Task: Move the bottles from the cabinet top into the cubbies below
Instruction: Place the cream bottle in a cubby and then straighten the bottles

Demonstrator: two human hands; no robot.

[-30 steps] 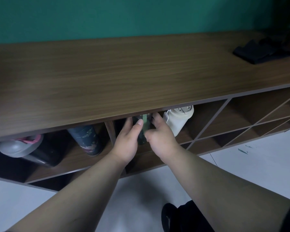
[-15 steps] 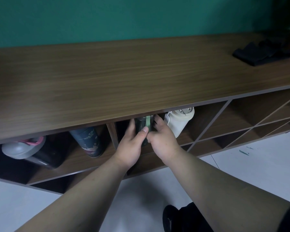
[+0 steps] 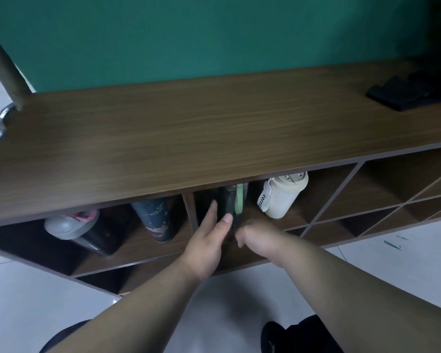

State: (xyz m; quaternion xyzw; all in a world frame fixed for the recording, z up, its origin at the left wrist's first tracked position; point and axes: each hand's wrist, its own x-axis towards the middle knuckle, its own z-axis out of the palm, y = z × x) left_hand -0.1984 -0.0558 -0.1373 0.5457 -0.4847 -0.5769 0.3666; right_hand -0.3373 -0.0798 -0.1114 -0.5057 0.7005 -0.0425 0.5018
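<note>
A dark bottle with a green strap (image 3: 230, 202) stands upright in the middle cubby under the wooden cabinet top (image 3: 214, 128). My left hand (image 3: 209, 238) wraps it from the left, thumb on its front and fingers along its side. My right hand (image 3: 256, 235) hangs just in front of the cubby, off the bottle, fingers curled in and holding nothing. A cream tumbler marked COFFEE (image 3: 281, 197) stands to the right in the same cubby. In the left cubby are a dark blue patterned bottle (image 3: 154, 220) and a black bottle with a grey lid and pink strap (image 3: 73, 226), leaning.
Black folded cloth (image 3: 413, 94) lies on the cabinet top at far right. Open diagonal cubbies (image 3: 382, 197) run to the right. A metal pole (image 3: 3, 64) rises at the cabinet's left end. Pale tiled floor lies below, with my black shoe (image 3: 278, 335) on it.
My right hand has let go of the dark bottle and drawn back toward me. My left hand stays on it. The view has shifted, showing more of the cubbies and the left end.
</note>
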